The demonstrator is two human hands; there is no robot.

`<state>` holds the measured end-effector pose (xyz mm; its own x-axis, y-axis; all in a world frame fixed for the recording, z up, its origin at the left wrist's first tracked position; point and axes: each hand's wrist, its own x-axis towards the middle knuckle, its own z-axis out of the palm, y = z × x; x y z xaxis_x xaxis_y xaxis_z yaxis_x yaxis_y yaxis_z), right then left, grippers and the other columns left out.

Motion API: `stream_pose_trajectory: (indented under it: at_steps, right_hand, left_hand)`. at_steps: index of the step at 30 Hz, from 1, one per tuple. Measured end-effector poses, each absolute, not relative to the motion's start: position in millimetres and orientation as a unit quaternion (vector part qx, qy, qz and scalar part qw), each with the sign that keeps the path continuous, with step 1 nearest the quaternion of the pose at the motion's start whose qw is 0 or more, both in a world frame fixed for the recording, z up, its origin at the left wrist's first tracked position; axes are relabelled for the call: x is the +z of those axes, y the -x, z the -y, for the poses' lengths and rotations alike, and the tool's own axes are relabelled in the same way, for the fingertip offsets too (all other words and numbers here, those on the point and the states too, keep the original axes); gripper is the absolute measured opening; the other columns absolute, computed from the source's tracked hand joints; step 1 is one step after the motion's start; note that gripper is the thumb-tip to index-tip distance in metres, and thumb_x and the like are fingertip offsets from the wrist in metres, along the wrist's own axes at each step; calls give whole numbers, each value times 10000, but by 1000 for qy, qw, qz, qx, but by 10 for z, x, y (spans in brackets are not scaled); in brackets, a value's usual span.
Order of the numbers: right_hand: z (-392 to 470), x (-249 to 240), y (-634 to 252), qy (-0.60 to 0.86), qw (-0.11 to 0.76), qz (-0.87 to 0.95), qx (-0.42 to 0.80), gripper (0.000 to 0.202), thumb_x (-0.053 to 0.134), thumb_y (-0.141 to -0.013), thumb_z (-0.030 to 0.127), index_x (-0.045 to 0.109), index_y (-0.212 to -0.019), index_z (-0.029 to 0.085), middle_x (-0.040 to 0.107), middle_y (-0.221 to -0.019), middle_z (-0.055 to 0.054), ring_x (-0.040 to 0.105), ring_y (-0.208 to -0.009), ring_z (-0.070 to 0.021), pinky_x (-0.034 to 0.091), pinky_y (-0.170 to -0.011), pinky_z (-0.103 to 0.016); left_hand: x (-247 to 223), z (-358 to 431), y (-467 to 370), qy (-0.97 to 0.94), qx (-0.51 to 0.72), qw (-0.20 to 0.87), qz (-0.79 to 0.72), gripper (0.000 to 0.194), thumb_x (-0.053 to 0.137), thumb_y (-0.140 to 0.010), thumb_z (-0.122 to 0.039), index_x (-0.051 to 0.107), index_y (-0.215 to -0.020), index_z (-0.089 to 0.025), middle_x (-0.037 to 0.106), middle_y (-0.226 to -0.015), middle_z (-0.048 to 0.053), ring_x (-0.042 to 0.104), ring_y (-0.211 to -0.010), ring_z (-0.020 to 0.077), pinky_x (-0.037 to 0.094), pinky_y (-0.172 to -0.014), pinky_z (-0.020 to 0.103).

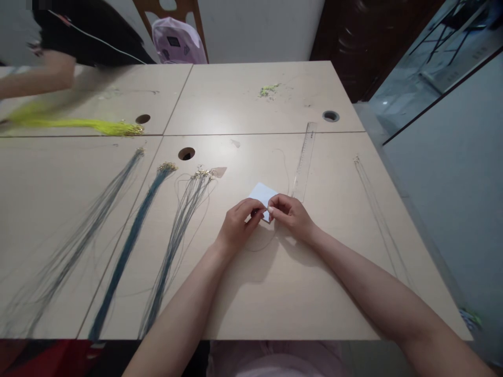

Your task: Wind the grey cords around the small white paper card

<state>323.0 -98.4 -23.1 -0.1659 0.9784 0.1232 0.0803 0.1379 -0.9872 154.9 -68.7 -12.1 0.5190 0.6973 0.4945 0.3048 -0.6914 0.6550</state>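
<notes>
My left hand (241, 220) and my right hand (293, 214) meet near the middle of the table, fingertips almost touching. Each is closed in a pinch on a thin grey cord (262, 250), which loops below the hands; the tiny part between the fingertips is too small to make out. Under the fingers lies a pale blue-white square card (258, 191), partly covered. Just beyond my right hand is a clear ruler (304, 157). To the left of my left hand, a bundle of grey cords (176, 235) with gold-coloured clasps (202, 174) stretches toward the near edge.
Farther left lie a dark blue cord bundle (135, 230) and another grey bundle (102, 209). A co-worker's blurred arm (43, 76) is above yellow cords (90, 124). Two cords (373, 209) lie at right. Cable holes (330, 116) and yellow-green scraps (269, 90) are farther back.
</notes>
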Motion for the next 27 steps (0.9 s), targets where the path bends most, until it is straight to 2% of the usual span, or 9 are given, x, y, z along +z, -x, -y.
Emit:
stream_pose_trajectory:
  at_steps: [27]
  right_hand:
    - [985,-232,-3221,461,456,605,462,74,505,-805,223,522,-755,172,561,-639,7,533,-605,-114,413,-599,-248]
  left_hand:
    - [-125,688,-1555,-837,387,247,-299,77,513,-782,-89,525,-802,-162,564,-683,-2,503,-619,73,423,-581,183]
